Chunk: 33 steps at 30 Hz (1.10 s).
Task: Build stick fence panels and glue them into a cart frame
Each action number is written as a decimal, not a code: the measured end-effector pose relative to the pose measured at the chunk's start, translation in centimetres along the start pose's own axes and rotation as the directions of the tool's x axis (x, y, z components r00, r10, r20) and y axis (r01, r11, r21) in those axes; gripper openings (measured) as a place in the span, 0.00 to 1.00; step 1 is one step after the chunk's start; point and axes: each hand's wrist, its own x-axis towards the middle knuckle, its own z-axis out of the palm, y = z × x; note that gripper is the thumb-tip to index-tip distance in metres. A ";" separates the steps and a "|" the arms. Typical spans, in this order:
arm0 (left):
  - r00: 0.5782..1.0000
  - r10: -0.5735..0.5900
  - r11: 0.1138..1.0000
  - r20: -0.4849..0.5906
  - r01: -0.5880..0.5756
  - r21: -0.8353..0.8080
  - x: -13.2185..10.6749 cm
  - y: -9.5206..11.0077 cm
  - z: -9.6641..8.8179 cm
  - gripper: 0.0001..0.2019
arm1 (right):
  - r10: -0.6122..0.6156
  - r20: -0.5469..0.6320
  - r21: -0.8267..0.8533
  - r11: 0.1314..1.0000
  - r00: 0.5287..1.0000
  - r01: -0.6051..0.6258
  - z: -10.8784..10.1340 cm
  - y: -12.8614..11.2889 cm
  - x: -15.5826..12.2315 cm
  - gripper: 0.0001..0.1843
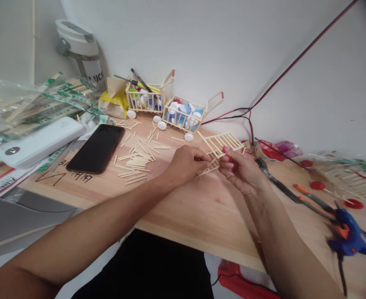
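Between my hands is a small lattice frame of thin wooden sticks [225,142], tilted above the tabletop. My left hand [187,162] pinches its lower left part, with thumb and forefinger together. At the frame's near side, the fingers of my right hand [239,169] are closed on its sticks; part of the frame is hidden behind them. Left of my hands, many short cut sticks [137,161] lie loose on the wooden table [198,211]. Behind stand two miniature stick carts: one cart [183,114] holds bottle caps, the other cart [144,97] caps and pens.
A black phone [96,148], a white power bank [41,141] and bagged sticks [46,99] lie left, near a lidded cup [81,50]. At right are pliers [313,201], a blue glue gun [352,234] and red discs [318,185]. Cables [282,79] run along the wall.
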 end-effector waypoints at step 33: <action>0.999 0.036 0.999 -0.007 -0.036 0.040 -0.1 -0.1 0.1 0.06 | -0.030 -0.017 -0.031 0.999 0.999 0.029 0.0 -0.2 -0.1 0.17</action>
